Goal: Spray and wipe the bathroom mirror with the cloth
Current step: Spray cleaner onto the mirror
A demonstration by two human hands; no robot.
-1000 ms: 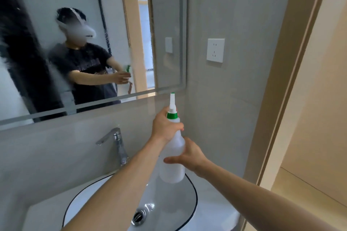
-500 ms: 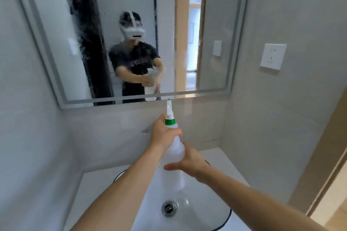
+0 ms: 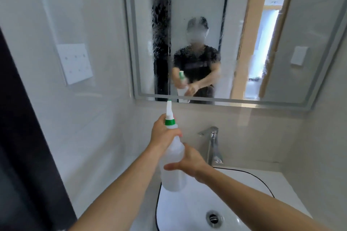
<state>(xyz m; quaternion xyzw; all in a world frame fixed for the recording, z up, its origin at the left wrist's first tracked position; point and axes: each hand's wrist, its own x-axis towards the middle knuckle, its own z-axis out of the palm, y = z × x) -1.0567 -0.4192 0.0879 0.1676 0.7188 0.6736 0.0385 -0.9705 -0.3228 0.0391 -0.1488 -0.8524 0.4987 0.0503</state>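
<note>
A white squeeze bottle (image 3: 172,163) with a green collar is held upright at the centre of the frame, above the sink (image 3: 189,210). The left hand (image 3: 163,135) is wrapped around its neck, fingers clamped just below the collar; the right hand (image 3: 189,163) is curled against the bottle's body, lower down. The nozzle is pointed up at the mirror (image 3: 234,33), seen streaked with droplets across the upper frame. A tap (image 3: 213,144) is seen right of the bottle, a socket plate (image 3: 75,63) at the left.
</note>
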